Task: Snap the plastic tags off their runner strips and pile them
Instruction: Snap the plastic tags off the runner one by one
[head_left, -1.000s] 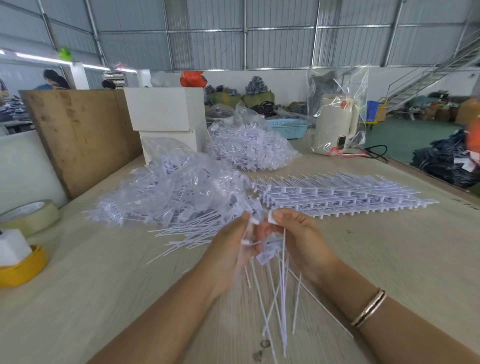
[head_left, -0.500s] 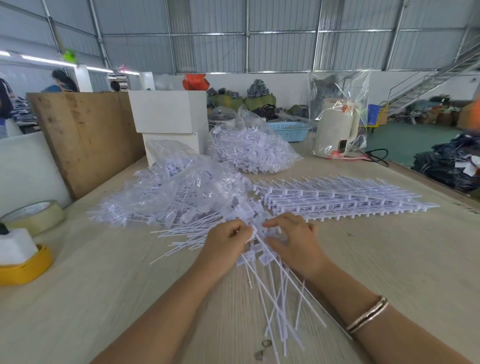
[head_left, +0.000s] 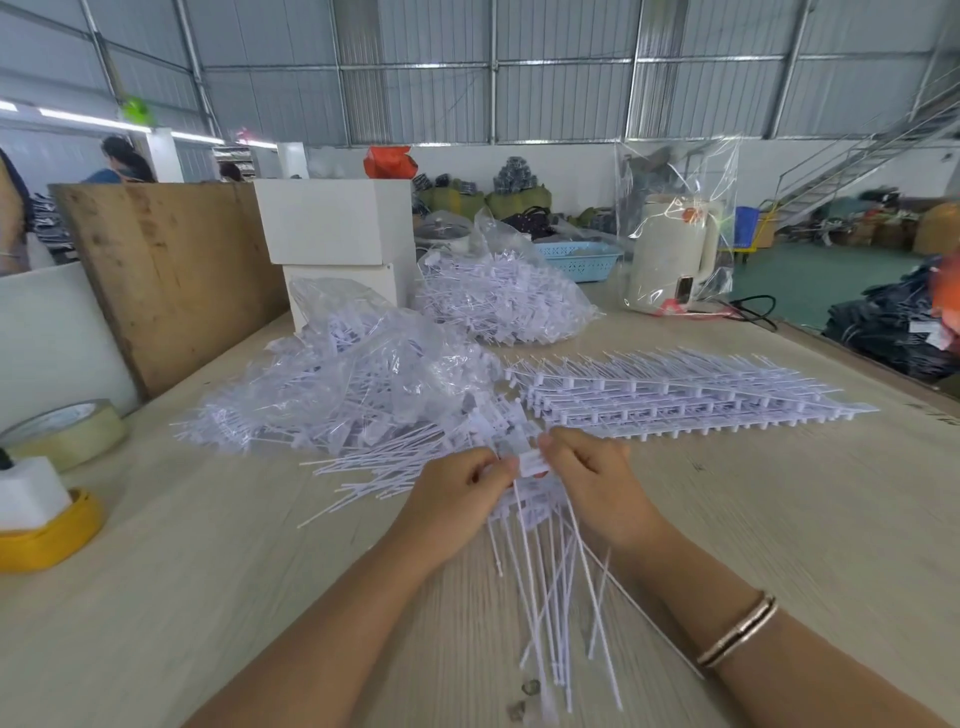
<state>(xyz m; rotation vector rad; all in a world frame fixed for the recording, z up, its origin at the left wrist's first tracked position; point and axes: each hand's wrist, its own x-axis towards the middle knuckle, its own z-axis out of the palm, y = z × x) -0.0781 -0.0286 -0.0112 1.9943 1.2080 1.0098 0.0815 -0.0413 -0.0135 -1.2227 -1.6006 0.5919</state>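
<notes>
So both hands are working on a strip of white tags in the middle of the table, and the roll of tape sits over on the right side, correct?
Not quite. The head view shows the roll of tape on the left side of the table, not the right. The rest holds: the left hand and right hand both pinch a strip of white tags in the middle of the table.

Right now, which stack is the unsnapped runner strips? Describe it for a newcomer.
On the wooden table, look right of the crumpled clear bag of tags, just beyond the right hand. The stack of runner strips lies flat and ordered in parallel rows, unbagged, unlike the loose heaps.
</notes>
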